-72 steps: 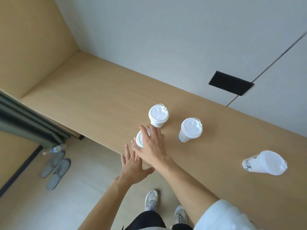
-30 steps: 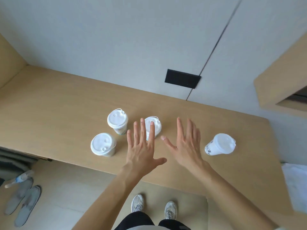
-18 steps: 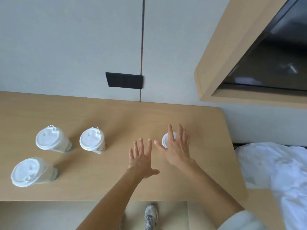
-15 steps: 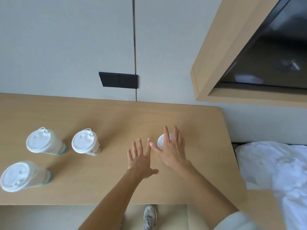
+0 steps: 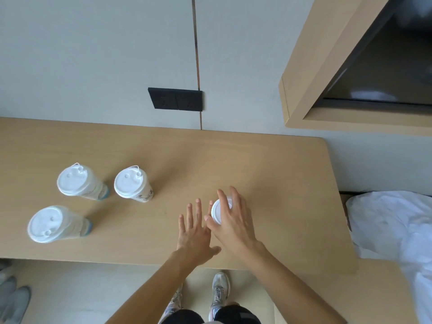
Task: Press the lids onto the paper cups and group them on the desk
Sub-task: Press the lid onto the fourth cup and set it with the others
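Observation:
Three lidded white paper cups stand grouped on the left of the wooden desk (image 5: 268, 160): one at the back left (image 5: 74, 181), one beside it (image 5: 131, 183), one nearer the front (image 5: 49, 224). A fourth lidded cup (image 5: 216, 212) stands apart to the right, mostly covered by my right hand (image 5: 231, 220), whose palm lies over the lid with fingers draped around it. My left hand (image 5: 195, 232) hovers flat just left of that cup, fingers spread, holding nothing.
A black socket plate (image 5: 175, 98) sits on the grey wall behind the desk. A wooden framed screen (image 5: 374, 66) juts out at upper right. White bedding (image 5: 392, 230) lies past the desk's right end. My shoes (image 5: 219, 291) are below the front edge.
The view swung right from the grouped cups to the lone cup. My right hand came down over its lid and has closed in on it; the left hand followed alongside.

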